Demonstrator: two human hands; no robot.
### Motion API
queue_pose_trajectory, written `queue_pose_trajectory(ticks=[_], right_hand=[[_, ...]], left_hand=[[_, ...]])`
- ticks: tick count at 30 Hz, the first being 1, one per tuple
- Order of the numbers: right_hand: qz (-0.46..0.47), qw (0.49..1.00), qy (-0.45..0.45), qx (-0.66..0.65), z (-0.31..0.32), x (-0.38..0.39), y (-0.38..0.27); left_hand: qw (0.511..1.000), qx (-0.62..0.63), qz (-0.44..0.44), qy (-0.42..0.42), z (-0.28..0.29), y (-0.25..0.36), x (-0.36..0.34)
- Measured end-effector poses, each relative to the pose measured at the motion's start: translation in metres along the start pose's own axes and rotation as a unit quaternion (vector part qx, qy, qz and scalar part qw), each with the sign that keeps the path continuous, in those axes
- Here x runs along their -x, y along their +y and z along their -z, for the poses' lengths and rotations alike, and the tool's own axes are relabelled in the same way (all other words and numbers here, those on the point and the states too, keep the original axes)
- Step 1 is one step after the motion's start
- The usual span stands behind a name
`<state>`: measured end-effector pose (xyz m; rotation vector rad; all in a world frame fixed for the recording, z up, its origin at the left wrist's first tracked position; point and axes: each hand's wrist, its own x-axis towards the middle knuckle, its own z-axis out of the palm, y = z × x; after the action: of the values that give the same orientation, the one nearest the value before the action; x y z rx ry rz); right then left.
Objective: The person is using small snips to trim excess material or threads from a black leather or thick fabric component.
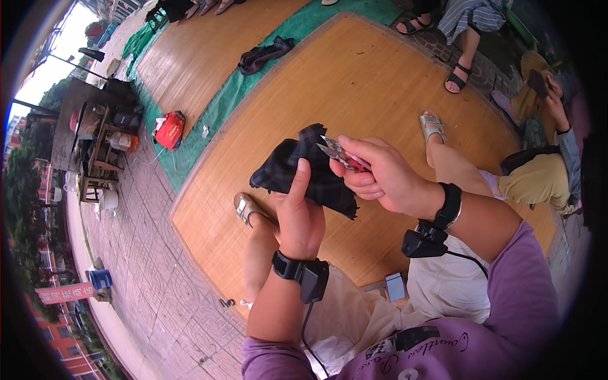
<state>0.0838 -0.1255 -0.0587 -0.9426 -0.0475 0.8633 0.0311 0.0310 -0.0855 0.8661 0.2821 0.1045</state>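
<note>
My left hand [301, 223] grips a piece of dark checked cloth [284, 166] with frayed edges, its thumb pressed on top and its other fingers hidden underneath. In my right hand [394, 178] is a pair of thread snips [334, 149], fingers wrapped round the red handles. The pointed metal blades stand slightly apart and reach over the right part of the cloth. Whether the blades touch the fabric I cannot tell. Both hands are held above the mat, between my knees.
Below lies a tan bamboo mat [370, 82] on green sheeting [170, 166]. A red bag [169, 130] and a dark garment [263, 56] lie farther off. A phone [395, 287] is close to my lap. People sit at the right, one in yellowish trousers [538, 180]. Left stands a wooden stand [95, 145].
</note>
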Motion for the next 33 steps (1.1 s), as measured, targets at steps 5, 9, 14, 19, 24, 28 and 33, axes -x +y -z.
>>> queue_pose_trajectory(ticks=[5,9,14,19,24,28,33], right_hand=[[0.084,0.993,-0.006,-0.082,0.016,0.000,-0.018],[0.084,0.992,0.024,-0.086,0.014,0.000,-0.019],[0.006,0.999,-0.030,0.012,-0.001,0.001,0.001],[-0.005,0.999,-0.031,0.024,0.000,-0.002,0.006],[-0.001,0.999,-0.023,0.025,0.000,-0.002,0.006],[-0.006,1.000,-0.009,0.017,0.002,-0.002,0.005],[0.007,1.000,0.008,0.008,0.001,0.000,0.000]], left_hand=[[0.999,0.022,0.017,0.033,0.005,0.010,-0.002],[0.999,0.020,-0.012,0.026,0.004,0.012,0.000],[1.000,-0.013,0.000,0.011,0.006,0.005,-0.002],[1.000,-0.025,-0.013,-0.002,-0.003,0.003,-0.001],[0.999,-0.034,-0.010,-0.021,0.001,0.001,-0.001],[0.999,-0.042,-0.013,-0.031,0.002,-0.002,-0.001],[0.999,0.039,0.028,-0.014,0.002,0.002,0.002]])
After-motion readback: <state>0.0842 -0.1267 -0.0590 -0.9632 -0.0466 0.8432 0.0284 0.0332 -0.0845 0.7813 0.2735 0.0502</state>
